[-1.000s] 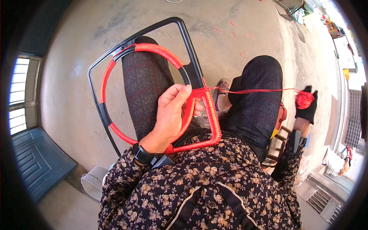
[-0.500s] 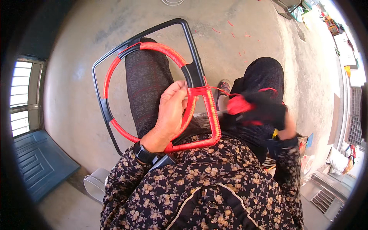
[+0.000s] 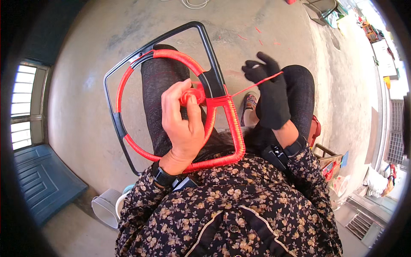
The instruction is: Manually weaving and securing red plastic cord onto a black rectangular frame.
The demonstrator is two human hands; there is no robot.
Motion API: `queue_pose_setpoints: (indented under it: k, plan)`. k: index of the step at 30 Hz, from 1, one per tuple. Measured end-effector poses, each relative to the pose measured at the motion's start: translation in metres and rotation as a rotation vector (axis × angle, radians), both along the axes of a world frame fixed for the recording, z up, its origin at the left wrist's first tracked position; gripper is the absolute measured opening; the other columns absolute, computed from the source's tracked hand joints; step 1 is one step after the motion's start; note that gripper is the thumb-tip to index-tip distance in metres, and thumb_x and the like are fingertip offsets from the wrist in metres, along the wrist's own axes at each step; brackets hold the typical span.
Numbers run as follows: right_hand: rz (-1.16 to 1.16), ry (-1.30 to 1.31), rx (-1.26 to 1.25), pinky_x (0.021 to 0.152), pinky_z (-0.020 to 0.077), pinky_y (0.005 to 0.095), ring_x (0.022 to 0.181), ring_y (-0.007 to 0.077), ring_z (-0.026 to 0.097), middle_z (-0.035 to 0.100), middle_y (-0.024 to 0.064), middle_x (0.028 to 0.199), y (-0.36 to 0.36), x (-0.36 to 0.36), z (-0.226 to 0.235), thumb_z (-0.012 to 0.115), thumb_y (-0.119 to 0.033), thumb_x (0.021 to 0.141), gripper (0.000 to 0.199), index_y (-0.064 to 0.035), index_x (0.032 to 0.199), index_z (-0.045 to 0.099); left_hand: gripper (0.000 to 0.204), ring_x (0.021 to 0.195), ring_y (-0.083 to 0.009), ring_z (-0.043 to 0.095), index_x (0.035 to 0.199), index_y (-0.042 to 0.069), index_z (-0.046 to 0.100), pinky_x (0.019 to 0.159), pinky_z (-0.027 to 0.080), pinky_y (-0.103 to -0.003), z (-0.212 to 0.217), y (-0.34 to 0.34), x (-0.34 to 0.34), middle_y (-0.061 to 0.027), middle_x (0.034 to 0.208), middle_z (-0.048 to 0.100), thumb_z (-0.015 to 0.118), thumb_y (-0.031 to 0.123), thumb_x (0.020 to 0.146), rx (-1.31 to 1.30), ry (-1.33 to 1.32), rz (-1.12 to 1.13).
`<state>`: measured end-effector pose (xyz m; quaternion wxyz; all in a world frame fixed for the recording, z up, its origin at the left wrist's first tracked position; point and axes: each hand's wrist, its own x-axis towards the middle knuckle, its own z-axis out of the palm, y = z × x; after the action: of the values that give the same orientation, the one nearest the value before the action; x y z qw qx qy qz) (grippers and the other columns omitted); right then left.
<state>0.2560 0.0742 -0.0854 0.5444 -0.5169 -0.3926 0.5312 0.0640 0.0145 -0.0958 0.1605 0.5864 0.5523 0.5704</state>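
A black frame with a round inner ring (image 3: 209, 84) rests across my lap and left thigh. Glossy red cord (image 3: 231, 122) is wound tightly along most of the ring and the frame's near right side. Inside the ring, my left hand (image 3: 183, 122) is bare and closed on a small bundle of red cord (image 3: 192, 97). From the wrapped corner, a loose red strand (image 3: 246, 88) runs up to the right and crosses my right hand (image 3: 273, 96). That hand wears a black glove, with its fingers apart; the strand lies across it without a visible grip.
Red cord scraps (image 3: 242, 37) lie on the concrete floor ahead. White buckets (image 3: 105, 208) stand at the left near a blue door (image 3: 49, 182). A wooden crate (image 3: 327, 154) and a red bag (image 3: 314, 130) sit by my right knee. A pale coil (image 3: 193, 4) lies far ahead.
The red cord bundle has passed from my right hand to my left, now inside the ring. My right hand has moved up and left, and its fingers have opened.
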Motion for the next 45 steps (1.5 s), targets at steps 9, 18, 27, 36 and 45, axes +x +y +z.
queue_pose_setpoints:
  k: [9, 18, 27, 36, 45]
  plan:
    - [0.426, -0.652, 0.442, 0.086, 0.0486, 0.0387, 0.100, 0.0301, 0.060, 0.061, 0.0143, 0.106, -0.032, -0.034, 0.042, 0.071, -0.011, 0.069, 0.046, -0.0032, 0.111, 0.055, 0.045, 0.103, -0.0349, 0.055, 0.115, -0.006, 0.050, 0.090, 0.045, -0.041, 0.009, -0.006, -0.006, -0.0220, 0.114, 0.056, 0.067, 0.003, 0.075, 0.276, 0.044, -0.214]
    - [0.535, -1.382, 0.233, 0.064, 0.0492, 0.0346, 0.073, 0.0319, 0.063, 0.063, 0.0170, 0.080, -0.026, 0.043, 0.056, 0.076, -0.015, 0.068, 0.036, -0.0054, 0.098, 0.060, 0.036, 0.078, -0.0083, 0.054, 0.123, -0.003, 0.043, 0.065, 0.046, -0.021, -0.007, -0.001, 0.006, -0.0058, 0.091, 0.058, 0.057, 0.003, 0.090, -0.471, -0.746, -0.364]
    - [-0.208, -0.008, -0.100, 0.079, 0.0487, 0.0333, 0.088, 0.0192, 0.061, 0.062, 0.0075, 0.097, -0.029, 0.181, 0.024, 0.063, -0.026, 0.085, 0.033, -0.0028, 0.109, 0.058, 0.015, 0.071, -0.0096, 0.059, 0.104, -0.001, 0.052, 0.061, 0.050, -0.024, -0.008, 0.001, 0.004, -0.0059, 0.088, 0.063, 0.054, 0.009, 0.093, -0.696, -0.956, -0.560]
    - [-0.723, -0.116, -0.063, 0.091, 0.0424, 0.0521, 0.100, 0.0361, 0.056, 0.063, 0.0158, 0.103, -0.066, 0.179, 0.038, 0.059, -0.027, 0.083, 0.033, 0.0015, 0.100, 0.058, 0.029, 0.068, -0.0126, 0.061, 0.110, 0.001, 0.057, 0.058, 0.050, -0.025, -0.009, 0.003, 0.001, -0.0077, 0.088, 0.065, 0.044, 0.025, 0.099, -0.820, -1.188, -0.692]
    - [0.175, 0.017, -0.310, 0.082, 0.0474, 0.0340, 0.091, 0.0214, 0.059, 0.061, 0.0132, 0.101, -0.038, 0.068, -0.005, 0.056, -0.021, 0.090, 0.030, -0.0011, 0.112, 0.056, 0.034, 0.054, -0.0112, 0.056, 0.105, 0.001, 0.059, 0.049, 0.046, -0.022, -0.007, 0.002, 0.003, -0.0087, 0.081, 0.065, 0.043, 0.031, 0.099, -0.874, -1.123, -0.669]
